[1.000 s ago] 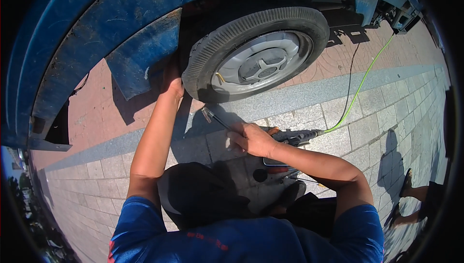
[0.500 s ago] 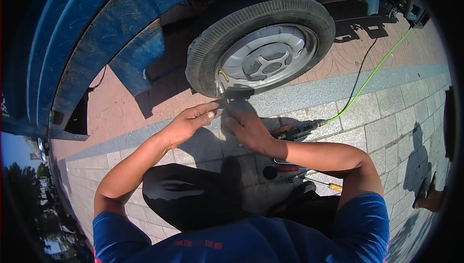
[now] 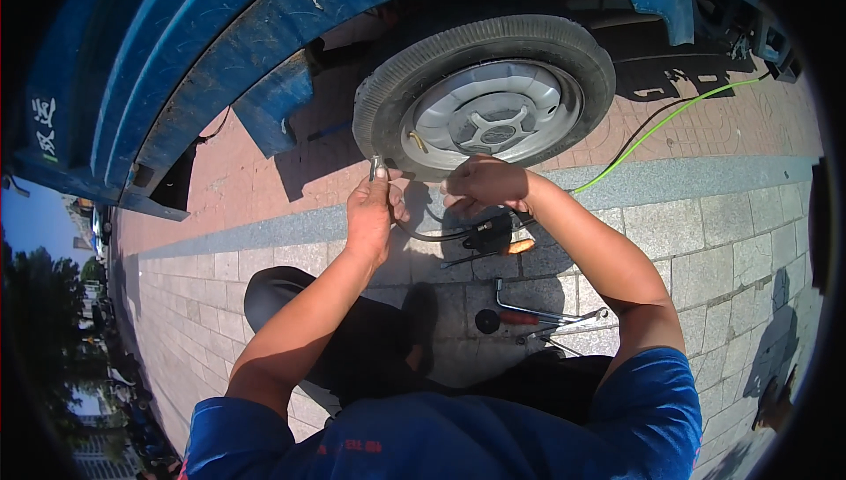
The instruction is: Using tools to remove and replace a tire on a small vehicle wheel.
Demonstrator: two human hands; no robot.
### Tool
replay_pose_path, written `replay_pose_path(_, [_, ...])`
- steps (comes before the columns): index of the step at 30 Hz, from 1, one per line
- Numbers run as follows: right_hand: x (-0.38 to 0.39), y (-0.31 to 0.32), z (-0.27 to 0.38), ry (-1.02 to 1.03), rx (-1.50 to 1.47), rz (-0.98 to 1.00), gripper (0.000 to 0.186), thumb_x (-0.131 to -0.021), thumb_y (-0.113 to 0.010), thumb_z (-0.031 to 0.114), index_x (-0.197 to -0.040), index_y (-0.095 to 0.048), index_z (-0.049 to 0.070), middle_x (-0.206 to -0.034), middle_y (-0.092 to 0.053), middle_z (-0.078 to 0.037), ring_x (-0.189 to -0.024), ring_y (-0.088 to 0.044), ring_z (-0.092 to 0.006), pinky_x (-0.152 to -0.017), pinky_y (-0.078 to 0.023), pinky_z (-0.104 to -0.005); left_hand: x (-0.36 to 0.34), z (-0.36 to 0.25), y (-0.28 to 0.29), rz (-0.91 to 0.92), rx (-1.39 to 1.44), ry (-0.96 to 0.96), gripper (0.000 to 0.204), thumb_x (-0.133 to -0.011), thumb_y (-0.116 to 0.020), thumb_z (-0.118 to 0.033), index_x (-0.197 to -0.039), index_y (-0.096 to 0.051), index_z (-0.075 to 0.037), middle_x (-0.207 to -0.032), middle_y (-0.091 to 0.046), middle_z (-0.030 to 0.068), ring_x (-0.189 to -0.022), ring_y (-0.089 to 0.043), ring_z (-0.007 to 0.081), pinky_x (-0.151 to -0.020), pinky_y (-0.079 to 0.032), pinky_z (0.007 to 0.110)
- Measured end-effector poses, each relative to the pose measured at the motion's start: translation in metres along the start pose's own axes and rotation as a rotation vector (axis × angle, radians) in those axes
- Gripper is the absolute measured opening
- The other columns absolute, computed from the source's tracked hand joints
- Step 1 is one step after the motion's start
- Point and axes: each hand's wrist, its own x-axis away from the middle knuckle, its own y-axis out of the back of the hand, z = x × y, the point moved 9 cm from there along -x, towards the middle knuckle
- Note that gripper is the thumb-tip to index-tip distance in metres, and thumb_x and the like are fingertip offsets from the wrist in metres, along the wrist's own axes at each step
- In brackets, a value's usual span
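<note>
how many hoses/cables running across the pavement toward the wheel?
2: a bright green hose and a thin black cable beside it, both crossing the red brick from upper right toward the right hand. Their near ends are hidden behind it.

White painted lettering marks the blue vehicle body.

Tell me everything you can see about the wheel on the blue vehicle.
The wheel stands upright on the red brick paving, under the blue wheel arch. Its black rubber tyre has fine ribbed tread along the edge. Inside sits a silver-grey hub cover with a three-spoke centre, and a small brass-coloured valve stem sticks out at its lower left. The top is in shadow, the face sunlit. The left hand holds a metal nozzle just below the tyre; the right hand is at its lower edge, contact unclear.
</note>
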Motion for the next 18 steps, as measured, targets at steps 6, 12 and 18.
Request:
replay_pose_path(6, [-0.038,0.018,-0.004,0.266,-0.617,-0.506,0.025,-0.102,-0.062,0.026,-0.105,-0.066,0.001,-0.091,-0.067,-0.003,-0.078,-0.064,-0.0115,-0.068,-0.052,-0.0223,0.004,0.023,-0.024,0.015,-0.054,0.140,0.027,-0.108,-0.050,-0.032,-0.119,-0.057,-0.008,-0.072,-0.054,0.0001,-0.053,-0.041,0.0085,-0.047,-0.035,0.026])
replay_pose_path(12, [-0.061,0.004,-0.006,0.201,-0.910,-0.579,0.021,-0.099,-0.068,0.025,-0.104,-0.067,0.004,-0.090,-0.065,-0.001,-0.072,-0.059,-0.0096,-0.059,-0.046,-0.0208,-0.002,0.028,-0.028,0.008,-0.085,0.185,0.022,-0.109,-0.047,-0.028,-0.118,-0.057,-0.011,-0.073,-0.057,0.0016,-0.050,-0.040,0.0078,-0.046,-0.034,0.024])
replay_pose_path(18, [-0.081,0.003,-0.004,0.197,-0.847,-0.487,0.021,-0.094,-0.074,0.025,-0.092,-0.068,0.005,-0.075,-0.056,0.002,-0.060,-0.047,-0.0080,-0.053,-0.041,-0.0242,-0.003,0.027,-0.028,0.028,-0.093,0.198,0.025,-0.110,-0.045,-0.030,-0.109,-0.062,-0.010,-0.073,-0.058,0.0013,-0.051,-0.042,0.0088,-0.047,-0.035,0.025])
